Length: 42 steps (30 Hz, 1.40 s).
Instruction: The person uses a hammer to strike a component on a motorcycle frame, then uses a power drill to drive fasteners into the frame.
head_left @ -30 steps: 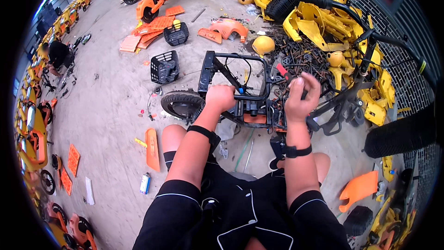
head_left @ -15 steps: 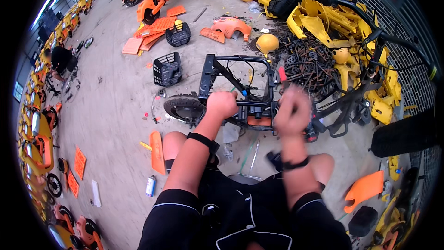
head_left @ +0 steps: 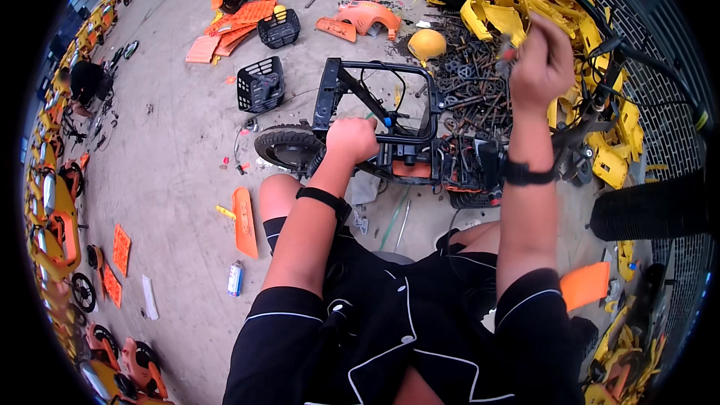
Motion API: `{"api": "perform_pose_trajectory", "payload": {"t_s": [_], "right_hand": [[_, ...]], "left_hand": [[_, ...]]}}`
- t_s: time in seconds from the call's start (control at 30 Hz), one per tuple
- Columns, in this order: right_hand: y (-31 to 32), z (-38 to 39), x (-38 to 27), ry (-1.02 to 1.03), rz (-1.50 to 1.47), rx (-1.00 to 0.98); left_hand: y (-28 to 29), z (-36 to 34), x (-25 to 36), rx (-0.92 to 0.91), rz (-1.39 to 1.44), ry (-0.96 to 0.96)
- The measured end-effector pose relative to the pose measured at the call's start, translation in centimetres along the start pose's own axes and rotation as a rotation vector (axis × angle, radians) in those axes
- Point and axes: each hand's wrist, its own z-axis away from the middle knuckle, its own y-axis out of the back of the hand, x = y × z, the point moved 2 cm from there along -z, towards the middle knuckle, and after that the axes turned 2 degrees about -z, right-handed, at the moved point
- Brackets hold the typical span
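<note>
Before me lies a stripped electric scooter, its black tubular frame (head_left: 386, 67) topped by a rectangular loop. My left hand (head_left: 352, 140) is closed around the near bar of that loop, by the rear wheel (head_left: 289, 147). Off to the right, my right hand (head_left: 541, 67) is raised with curled fingers above the pile of dark metal parts (head_left: 476, 79). A small red-and-grey thing (head_left: 509, 53), blurred, sticks out from its fingertips; its kind cannot be made out. Exposed wiring and an orange panel (head_left: 412, 170) show in the scooter's middle.
Yellow body panels (head_left: 495, 11) heap up at the far right. Two black baskets (head_left: 260, 84) and orange panels (head_left: 238, 22) lie beyond the frame. A spray can (head_left: 235, 279) stands to my left. Far left, a person (head_left: 88, 81) crouches near a row of scooters.
My right hand has moved up and right, away from the frame, carrying the small red-and-grey thing. My left hand keeps its hold on the bar. The view has shifted slightly.
</note>
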Motion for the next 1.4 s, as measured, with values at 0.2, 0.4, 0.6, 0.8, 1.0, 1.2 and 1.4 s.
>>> {"api": "perform_pose_trajectory", "payload": {"t_s": [0.2,0.4,0.6,0.8,1.0,1.2,1.4], "right_hand": [[2.9,4.8,-1.7,-0.283,-0.441,0.088],[0.5,7.3,-1.9,-0.222,-0.449,0.104],[1.3,12.2,-2.8,-0.147,-0.273,0.057],[2.0,15.4,-6.1,-0.044,-0.085,-0.137],[1.0,16.3,-7.0,-0.119,-0.081,-0.069],[-0.3,13.5,-6.0,-0.254,-0.176,0.123],[0.2,16.4,-7.3,-0.192,-0.052,-0.072]], "left_hand": [[0.2,0.1,0.1,-0.016,-0.004,0.011],[0.0,0.1,0.1,0.012,0.007,-0.012],[-0.3,0.2,-0.1,0.027,0.007,-0.015],[-0.8,0.3,-0.4,0.063,0.016,-0.025],[-0.4,0.4,-0.2,0.056,0.041,-0.027],[-0.6,0.2,-0.5,0.073,0.038,-0.025],[-0.6,0.2,-0.4,0.085,0.045,-0.041]]}}
